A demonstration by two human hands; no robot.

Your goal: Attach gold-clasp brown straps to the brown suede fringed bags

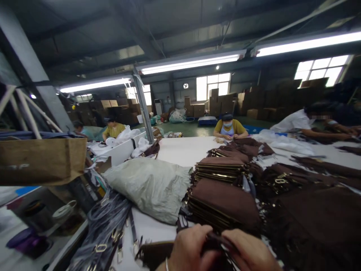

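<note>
At the bottom centre, my left hand (188, 246) is closed, its fingers curled on dark brown material. My right hand (249, 248) grips the same material from the other side, thumb and fingers pressed together. Between them is part of a dark brown bag (222, 244); its lower part is cut off by the frame. A brown pouch with a gold zip (156, 250) lies to the left of my left hand. Just beyond my hands rises a stack of brown zipped pouches (225, 199), with another stack (221, 165) behind it.
A pale woven sack (152, 188) lies left of the stacks. Wrapped straps with gold clasps (104, 226) fill the near left. More brown bags (318, 214) cover the right side. A masked person (229, 130) sits across the white table (183, 148); others work at both sides.
</note>
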